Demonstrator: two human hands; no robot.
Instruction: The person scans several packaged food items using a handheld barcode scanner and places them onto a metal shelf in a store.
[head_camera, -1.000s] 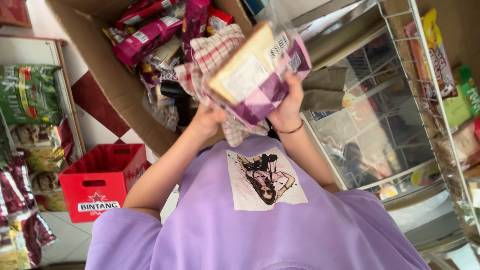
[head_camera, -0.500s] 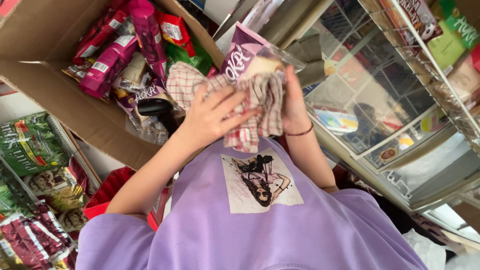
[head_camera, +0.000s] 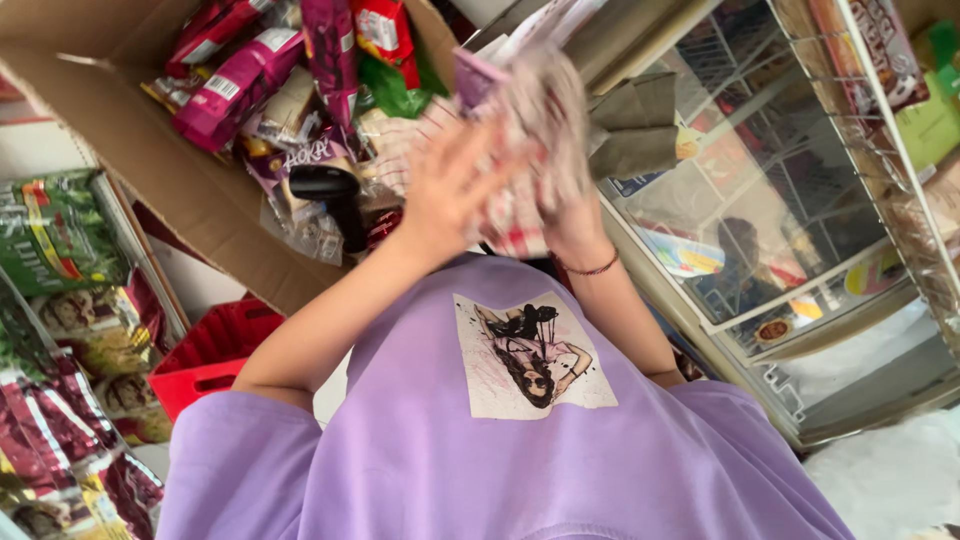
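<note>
Both hands clasp a blurred purple-and-white plastic snack packet (head_camera: 535, 120) above the open brown cardboard box (head_camera: 150, 170) of pink and red wrappers: the left hand (head_camera: 450, 190) spread flat against it, the right hand (head_camera: 575, 215) gripping beneath. A red plastic crate (head_camera: 215, 350) sits below.

A glass-fronted display cabinet (head_camera: 760, 230) with a wire rack (head_camera: 900, 150) fills the right of the frame, shelves of packaged snacks (head_camera: 60, 330) line the left edge, and a red plastic crate (head_camera: 215, 355) sits at lower left.
</note>
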